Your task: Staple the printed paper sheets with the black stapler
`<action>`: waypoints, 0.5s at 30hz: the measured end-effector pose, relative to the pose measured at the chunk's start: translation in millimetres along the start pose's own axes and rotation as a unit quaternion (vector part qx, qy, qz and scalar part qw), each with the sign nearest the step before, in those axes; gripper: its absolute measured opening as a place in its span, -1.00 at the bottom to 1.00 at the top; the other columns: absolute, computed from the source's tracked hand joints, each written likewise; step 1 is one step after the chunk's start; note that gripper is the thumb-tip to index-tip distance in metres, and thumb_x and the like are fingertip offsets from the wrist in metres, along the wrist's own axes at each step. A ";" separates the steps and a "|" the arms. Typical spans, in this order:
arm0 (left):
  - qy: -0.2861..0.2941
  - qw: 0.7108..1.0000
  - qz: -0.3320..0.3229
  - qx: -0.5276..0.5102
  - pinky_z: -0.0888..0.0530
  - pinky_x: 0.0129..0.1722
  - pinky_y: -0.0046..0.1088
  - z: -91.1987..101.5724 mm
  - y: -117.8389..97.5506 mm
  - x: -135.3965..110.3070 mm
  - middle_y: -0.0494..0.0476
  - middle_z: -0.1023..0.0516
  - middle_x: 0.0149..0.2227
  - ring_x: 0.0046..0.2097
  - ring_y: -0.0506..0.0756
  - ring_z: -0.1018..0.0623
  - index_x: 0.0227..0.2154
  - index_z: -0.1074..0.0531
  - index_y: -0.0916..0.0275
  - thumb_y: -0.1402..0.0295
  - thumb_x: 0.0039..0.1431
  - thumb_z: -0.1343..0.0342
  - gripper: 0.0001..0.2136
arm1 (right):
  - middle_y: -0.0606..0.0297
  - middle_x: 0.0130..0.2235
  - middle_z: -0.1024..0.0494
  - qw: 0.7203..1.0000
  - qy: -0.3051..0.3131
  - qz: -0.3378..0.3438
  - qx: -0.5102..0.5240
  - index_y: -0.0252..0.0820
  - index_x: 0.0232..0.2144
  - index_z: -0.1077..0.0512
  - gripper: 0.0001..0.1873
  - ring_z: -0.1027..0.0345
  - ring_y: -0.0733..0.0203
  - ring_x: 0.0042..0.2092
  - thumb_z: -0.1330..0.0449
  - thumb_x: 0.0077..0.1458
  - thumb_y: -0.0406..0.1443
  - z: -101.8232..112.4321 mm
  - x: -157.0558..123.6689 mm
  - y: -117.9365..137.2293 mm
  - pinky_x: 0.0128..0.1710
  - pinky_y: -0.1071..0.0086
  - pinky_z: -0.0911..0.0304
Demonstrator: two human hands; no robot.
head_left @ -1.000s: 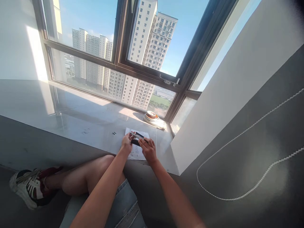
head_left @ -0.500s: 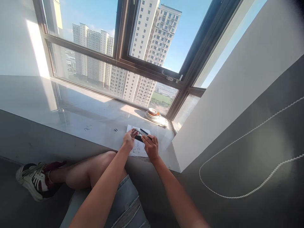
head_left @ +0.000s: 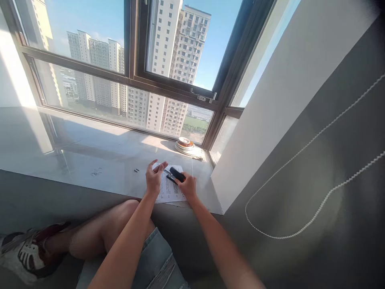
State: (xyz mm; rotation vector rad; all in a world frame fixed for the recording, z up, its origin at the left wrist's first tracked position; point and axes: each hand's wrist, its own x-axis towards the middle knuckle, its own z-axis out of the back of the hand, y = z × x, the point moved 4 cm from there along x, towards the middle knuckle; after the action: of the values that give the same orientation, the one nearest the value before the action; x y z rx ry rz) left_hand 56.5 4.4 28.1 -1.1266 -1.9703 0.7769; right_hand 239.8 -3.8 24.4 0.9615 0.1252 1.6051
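My right hand grips a black stapler from its right end. The stapler's jaws stand apart, with a thin metal strip between the upper and lower arms. Just left of it is my left hand, raised with its fingers apart near the stapler's tip; I make out nothing in it. Beneath both hands, printed paper sheets lie on the pale windowsill. Left of the paper are small dark pieces like staple strips, and farther left several thin bits like loose staples.
A stack of round plates or coils sits by the window corner. The white wall rises at the right, where a beaded blind chain hangs. My bent leg is below the sill's front edge.
My left hand has drawn back from the stapler and its fingers have lifted. The stapler's arms now show spread apart in my right hand. The view has swung slightly right.
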 end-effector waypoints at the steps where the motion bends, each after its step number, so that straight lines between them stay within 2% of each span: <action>1: 0.019 0.999 0.002 0.030 -0.54 0.09 -0.18 -1.9 -0.4 -1.9 0.29 -0.70 -0.11 0.00 0.21 -0.68 0.11 -0.36 0.23 0.19 0.18 -0.35 -0.50 | 0.14 -0.17 -0.64 1.000 -0.018 0.011 -0.001 -0.10 -0.02 -0.59 -0.58 -0.45 -0.03 -0.11 -0.36 0.14 -0.04 2.3 -0.7 1.7 0.05 0.09 -0.18; 4: 0.081 0.988 0.001 0.132 -0.60 -0.14 -0.30 -8.3 -1.6 -7.1 0.22 -0.72 -0.26 -0.16 0.22 -0.71 -0.06 -0.49 0.25 0.11 0.05 -0.41 -0.53 | 0.12 0.04 -0.54 0.990 -0.091 0.105 0.000 -0.01 0.13 -0.52 -0.54 -0.34 -0.05 0.08 -0.32 0.23 -0.05 11.5 -6.8 13.3 0.09 0.09 -0.19; 6: 0.138 0.972 -0.012 0.187 -0.57 -0.29 -0.39 -14.5 -3.1 -10.7 0.18 -0.71 -0.31 -0.22 0.21 -0.70 -0.19 -0.54 0.25 0.12 0.02 -0.41 -0.62 | 0.16 0.05 -0.51 0.977 -0.096 0.192 0.015 0.07 0.14 -0.52 -0.60 -0.32 0.03 0.06 -0.28 0.28 -0.11 13.3 -12.7 22.4 0.10 0.14 -0.21; 8: 0.176 0.961 -0.029 0.211 -0.55 -0.34 -0.44 -19.5 -5.8 -14.0 0.14 -0.70 -0.34 -0.27 0.18 -0.70 -0.24 -0.54 0.24 0.15 0.05 -0.38 -0.69 | 0.20 -0.02 -0.53 0.964 -0.083 0.251 0.032 0.10 0.09 -0.56 -0.69 -0.34 0.09 0.00 -0.24 0.33 -0.18 12.5 -17.1 27.7 0.07 0.19 -0.26; 11: 0.196 0.957 -0.026 0.212 -0.54 -0.34 -0.44 -23.4 -8.7 -16.9 0.09 -0.69 -0.38 -0.32 0.15 -0.69 -0.21 -0.53 0.24 0.21 0.08 -0.34 -0.73 | 0.22 -0.08 -0.55 0.956 -0.094 0.274 0.045 0.11 0.05 -0.59 -0.72 -0.36 0.11 -0.04 -0.20 0.36 -0.25 12.2 -18.7 28.4 0.03 0.22 -0.33; 15: 0.226 0.955 -0.007 0.189 -0.55 -0.32 -0.43 -26.8 -10.0 -20.1 0.10 -0.68 -0.39 -0.31 0.16 -0.69 -0.21 -0.51 0.24 0.18 0.07 -0.36 -0.69 | 0.20 0.00 -0.59 0.949 -0.124 0.280 0.071 0.07 0.02 -0.59 -0.74 -0.40 0.08 0.01 -0.20 0.35 -0.26 14.9 -18.1 28.0 0.04 0.17 -0.37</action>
State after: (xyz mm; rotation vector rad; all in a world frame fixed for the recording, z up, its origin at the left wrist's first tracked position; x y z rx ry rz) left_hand 81.0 -14.0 44.9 -0.9542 -1.3772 0.7662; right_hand 226.8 -33.9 40.7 1.3888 -0.2299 1.9866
